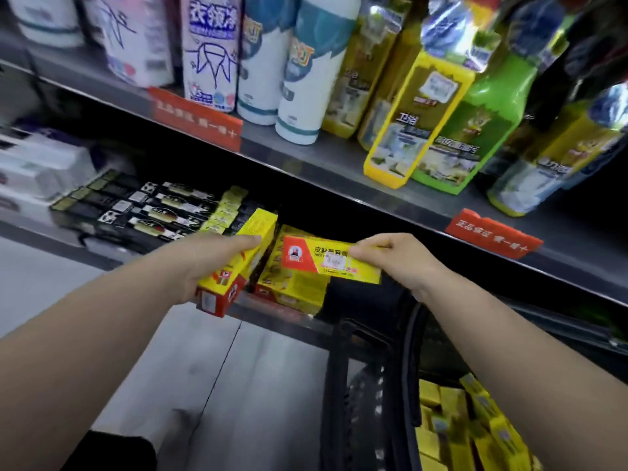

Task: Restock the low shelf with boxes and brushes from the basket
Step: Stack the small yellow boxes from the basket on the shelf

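Dark gap on low shelf (272,309) right of stacked yellow boxes (292,287).

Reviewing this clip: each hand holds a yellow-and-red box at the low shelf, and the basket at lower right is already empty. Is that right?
Not quite. The head view shows the basket still holding yellow boxes at lower right. The rest stands: the left hand and right hand each hold a yellow-and-red box at the low shelf.
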`<state>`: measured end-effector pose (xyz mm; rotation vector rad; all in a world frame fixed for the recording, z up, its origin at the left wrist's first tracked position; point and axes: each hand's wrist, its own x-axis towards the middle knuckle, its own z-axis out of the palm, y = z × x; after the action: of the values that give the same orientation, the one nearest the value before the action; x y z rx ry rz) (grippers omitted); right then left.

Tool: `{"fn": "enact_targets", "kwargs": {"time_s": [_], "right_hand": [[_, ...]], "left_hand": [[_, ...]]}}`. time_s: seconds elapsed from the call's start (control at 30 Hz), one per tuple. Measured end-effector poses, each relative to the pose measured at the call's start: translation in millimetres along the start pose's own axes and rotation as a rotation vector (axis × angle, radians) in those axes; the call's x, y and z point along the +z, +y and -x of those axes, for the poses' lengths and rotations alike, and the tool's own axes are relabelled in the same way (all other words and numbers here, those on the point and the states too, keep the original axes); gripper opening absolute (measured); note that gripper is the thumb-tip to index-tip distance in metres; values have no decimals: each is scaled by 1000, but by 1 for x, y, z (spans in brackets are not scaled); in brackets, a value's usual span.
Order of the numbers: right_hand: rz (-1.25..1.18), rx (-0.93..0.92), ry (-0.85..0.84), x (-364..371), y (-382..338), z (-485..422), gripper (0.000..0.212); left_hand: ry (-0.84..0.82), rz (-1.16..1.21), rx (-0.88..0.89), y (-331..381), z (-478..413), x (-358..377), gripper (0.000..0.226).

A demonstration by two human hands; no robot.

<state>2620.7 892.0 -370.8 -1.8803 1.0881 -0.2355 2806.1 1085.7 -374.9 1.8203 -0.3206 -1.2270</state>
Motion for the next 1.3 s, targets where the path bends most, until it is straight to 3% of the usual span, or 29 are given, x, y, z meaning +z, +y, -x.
{"fn": "enact_targets", "kwargs": {"time_s": [0.13, 0.3, 0.43, 0.63, 0.77, 0.93, 1.03, 1.2, 1.3], "right_hand": [[377, -25, -98, 16, 9, -36, 35], [699, -21, -129, 34, 22, -78, 36], [787, 13, -121, 44, 27, -119, 34], [633, 40, -4, 60, 42, -198, 58], [512, 0, -12, 71, 60, -226, 23], [419, 39, -123, 82, 82, -245, 19], [583, 93, -225, 85, 93, -249, 45], [930, 163, -353, 87, 80, -241, 62], [1092, 87, -389, 85, 40, -219, 77]], "left_hand": [[-15, -44, -10, -2, -8, -6, 95], [52, -73, 3, -4, -28, -8, 82], [96, -134, 54, -5, -43, -2, 80], [90, -242, 36, -9, -56, 1, 74], [117, -274, 45, -6, -67, -3, 65], [95, -307, 8, -4, -82, 2, 59], [86, -319, 28, -3, -88, 5, 49], [82, -353, 44, -2, -93, 11, 59], [83, -384, 42, -3, -92, 13, 67]]}}
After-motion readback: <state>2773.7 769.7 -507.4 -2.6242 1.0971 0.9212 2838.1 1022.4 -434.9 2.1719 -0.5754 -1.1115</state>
